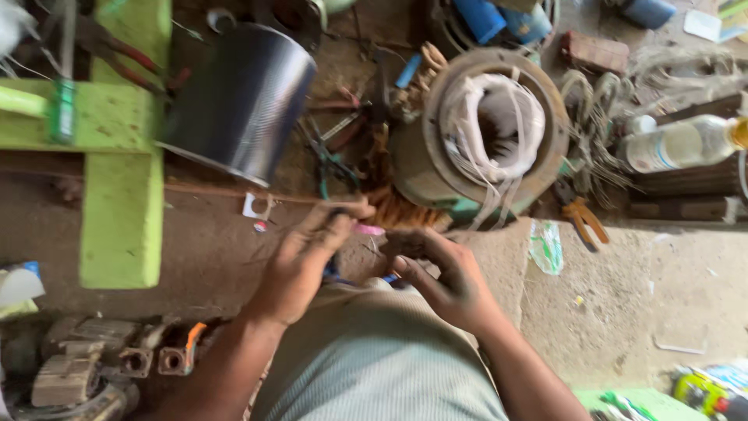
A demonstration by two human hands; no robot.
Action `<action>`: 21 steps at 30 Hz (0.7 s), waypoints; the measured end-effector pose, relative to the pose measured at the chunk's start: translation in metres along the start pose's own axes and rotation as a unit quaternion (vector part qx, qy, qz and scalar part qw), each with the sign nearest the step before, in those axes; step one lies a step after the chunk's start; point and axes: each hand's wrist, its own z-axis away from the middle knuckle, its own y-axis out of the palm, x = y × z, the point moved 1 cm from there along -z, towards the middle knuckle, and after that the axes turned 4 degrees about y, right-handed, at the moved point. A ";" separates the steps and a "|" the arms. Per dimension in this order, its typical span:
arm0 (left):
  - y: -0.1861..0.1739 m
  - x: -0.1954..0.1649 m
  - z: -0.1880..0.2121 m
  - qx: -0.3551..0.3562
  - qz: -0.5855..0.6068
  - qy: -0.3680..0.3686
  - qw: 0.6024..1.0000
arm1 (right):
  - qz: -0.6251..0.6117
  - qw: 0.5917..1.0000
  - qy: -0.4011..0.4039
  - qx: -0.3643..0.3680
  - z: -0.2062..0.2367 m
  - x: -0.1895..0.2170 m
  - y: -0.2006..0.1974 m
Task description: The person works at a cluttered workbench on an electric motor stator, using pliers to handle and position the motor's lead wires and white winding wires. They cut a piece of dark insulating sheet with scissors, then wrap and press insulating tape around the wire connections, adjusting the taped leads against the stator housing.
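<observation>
copper wire coils (401, 209) bristle beside the left hand (300, 261) and right hand (444, 277).

Not much packaging here: 1 clear plastic bottle (686, 143) lies on its side at the right edge, with a white label band (653, 153) round its wider end. A crumpled clear wrapper (546, 245) with green print sits on the floor just below the big round motor shell, and a small white tag (254, 206) with a red dot lies left of the hands. Bottom right corner has a colourful yellow-green pack (713, 388), too blurry to tell more.
</observation>
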 end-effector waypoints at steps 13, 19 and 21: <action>0.175 0.037 0.030 0.052 -0.174 0.053 0.982 | -0.377 0.916 0.006 -0.139 0.072 -0.084 -0.112; 0.204 0.055 0.045 0.008 -0.256 0.115 0.960 | 0.025 0.991 -0.036 -0.126 0.116 -0.081 -0.140; 0.212 0.057 0.049 -0.006 -0.286 0.162 0.945 | 0.240 0.934 -0.145 -0.222 0.132 -0.074 -0.143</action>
